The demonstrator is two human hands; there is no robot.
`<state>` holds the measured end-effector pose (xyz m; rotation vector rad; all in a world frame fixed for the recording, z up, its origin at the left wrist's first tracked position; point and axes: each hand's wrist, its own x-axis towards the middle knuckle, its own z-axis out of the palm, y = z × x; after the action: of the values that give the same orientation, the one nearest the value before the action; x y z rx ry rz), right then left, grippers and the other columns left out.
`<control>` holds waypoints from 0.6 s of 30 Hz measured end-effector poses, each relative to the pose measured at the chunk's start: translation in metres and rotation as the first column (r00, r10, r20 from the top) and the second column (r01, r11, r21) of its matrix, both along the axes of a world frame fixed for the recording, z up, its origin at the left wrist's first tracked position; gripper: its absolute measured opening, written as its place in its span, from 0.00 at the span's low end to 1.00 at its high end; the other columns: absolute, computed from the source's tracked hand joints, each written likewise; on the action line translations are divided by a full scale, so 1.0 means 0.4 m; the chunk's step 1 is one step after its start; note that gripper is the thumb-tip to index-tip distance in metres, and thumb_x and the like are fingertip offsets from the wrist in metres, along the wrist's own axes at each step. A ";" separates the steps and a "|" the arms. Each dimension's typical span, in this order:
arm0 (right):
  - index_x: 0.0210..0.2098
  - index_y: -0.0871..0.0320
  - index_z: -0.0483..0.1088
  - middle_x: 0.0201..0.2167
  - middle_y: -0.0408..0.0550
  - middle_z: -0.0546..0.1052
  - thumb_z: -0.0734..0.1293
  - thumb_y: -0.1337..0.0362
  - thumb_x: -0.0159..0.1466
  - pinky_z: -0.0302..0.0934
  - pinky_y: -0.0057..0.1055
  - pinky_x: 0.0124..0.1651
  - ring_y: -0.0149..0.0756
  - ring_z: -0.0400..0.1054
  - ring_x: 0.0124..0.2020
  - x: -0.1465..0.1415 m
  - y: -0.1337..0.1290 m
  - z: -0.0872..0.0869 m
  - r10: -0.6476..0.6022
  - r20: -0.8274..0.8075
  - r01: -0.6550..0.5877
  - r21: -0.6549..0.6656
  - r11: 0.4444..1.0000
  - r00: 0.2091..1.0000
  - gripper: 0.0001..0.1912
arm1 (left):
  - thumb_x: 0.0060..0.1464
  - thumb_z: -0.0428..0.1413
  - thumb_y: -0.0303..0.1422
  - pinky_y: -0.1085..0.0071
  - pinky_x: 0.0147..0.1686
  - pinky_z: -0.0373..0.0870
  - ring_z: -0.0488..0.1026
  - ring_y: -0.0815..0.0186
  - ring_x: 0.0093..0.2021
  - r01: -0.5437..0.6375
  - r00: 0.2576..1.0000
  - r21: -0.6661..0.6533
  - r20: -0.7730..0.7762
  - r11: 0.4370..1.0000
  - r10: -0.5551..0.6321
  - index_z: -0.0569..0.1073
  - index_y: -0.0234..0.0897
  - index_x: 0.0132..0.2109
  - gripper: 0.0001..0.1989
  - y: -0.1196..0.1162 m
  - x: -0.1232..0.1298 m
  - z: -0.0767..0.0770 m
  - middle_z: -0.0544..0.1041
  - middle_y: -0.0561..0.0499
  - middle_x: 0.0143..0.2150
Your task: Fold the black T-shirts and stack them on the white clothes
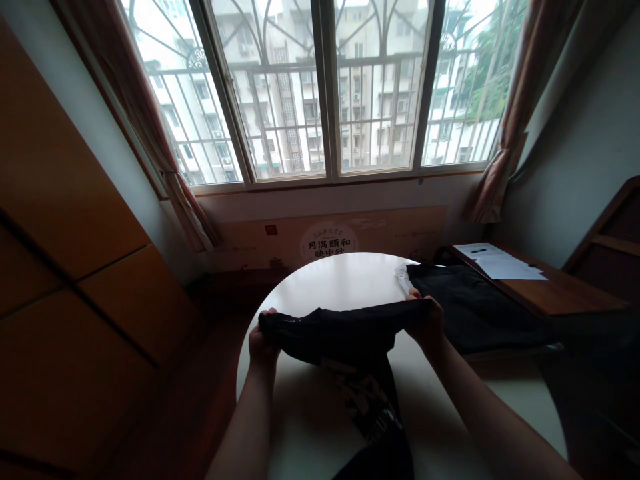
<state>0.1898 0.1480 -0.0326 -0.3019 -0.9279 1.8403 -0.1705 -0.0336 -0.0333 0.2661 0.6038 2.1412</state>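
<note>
A black garment [345,333] with a pale print on it is stretched between my two hands above a round white table [300,287]. My left hand [264,341] is closed on its left end, and my right hand [427,323] grips the right end. The lower part of the cloth hangs down toward me and runs out of the bottom of the view. Whether it is a shirt or trousers I cannot tell. Beyond my right hand, a folded black cloth [480,307] lies on the table, with a white piece [403,277] showing at its left corner.
A wooden desk [565,287] with white papers [505,262] stands at the right, beside a dark chair [615,227]. Wooden cabinets [60,253] rise on the left. Behind the table, a printed box panel [240,247] stands below a barred window [280,113] with tied curtains [170,167].
</note>
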 end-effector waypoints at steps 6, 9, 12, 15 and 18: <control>0.29 0.52 0.56 0.19 0.34 0.50 0.64 0.58 0.53 0.51 0.27 0.24 0.30 0.47 0.19 -0.006 -0.008 0.020 0.045 0.068 -0.043 -0.034 0.999 0.997 0.11 | 0.48 0.57 0.27 0.69 0.30 0.75 0.74 0.66 0.26 0.028 0.999 0.014 -0.019 1.000 -0.028 0.72 0.35 0.28 0.02 -0.006 0.019 0.020 0.74 0.51 0.29; 0.28 0.54 0.63 0.18 0.37 0.57 0.62 0.56 0.56 0.50 0.29 0.25 0.32 0.52 0.20 -0.024 0.008 -0.001 -0.154 0.505 0.072 0.179 0.981 0.849 0.08 | 0.47 0.57 0.32 0.64 0.35 0.76 0.75 0.62 0.30 0.034 0.999 0.020 -0.026 0.999 -0.033 0.73 0.35 0.29 0.04 -0.011 0.025 0.028 0.75 0.50 0.31; 0.28 0.56 0.70 0.21 0.43 0.68 0.62 0.56 0.59 0.55 0.32 0.32 0.35 0.61 0.25 -0.047 0.007 -0.023 -0.474 0.758 0.007 0.527 0.850 0.448 0.11 | 0.49 0.59 0.36 0.63 0.37 0.76 0.75 0.62 0.31 0.050 0.997 0.012 -0.055 0.999 -0.050 0.71 0.37 0.27 0.09 -0.012 0.037 0.032 0.74 0.51 0.30; 0.37 0.55 0.76 0.29 0.49 0.76 0.64 0.56 0.63 0.61 0.40 0.45 0.43 0.69 0.36 -0.077 -0.030 -0.029 -0.685 0.662 -0.137 0.742 0.657 0.304 0.12 | 0.49 0.63 0.33 0.67 0.38 0.75 0.73 0.66 0.31 0.062 0.991 -0.010 -0.120 0.998 -0.062 0.67 0.37 0.26 0.11 -0.010 0.057 0.033 0.73 0.54 0.29; 0.50 0.50 0.77 0.46 0.52 0.79 0.68 0.59 0.63 0.61 0.48 0.57 0.50 0.70 0.51 -0.121 -0.090 -0.022 -0.645 0.545 -0.201 0.824 0.530 0.536 0.16 | 0.44 0.63 0.26 0.71 0.38 0.73 0.74 0.67 0.33 0.096 0.974 -0.029 -0.202 0.995 -0.100 0.65 0.37 0.25 0.13 -0.012 0.083 0.037 0.75 0.54 0.33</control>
<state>0.1415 0.1120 -0.0415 -0.6840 -2.1821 0.6622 -0.1373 -0.0383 -0.0184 0.4990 0.7126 2.0268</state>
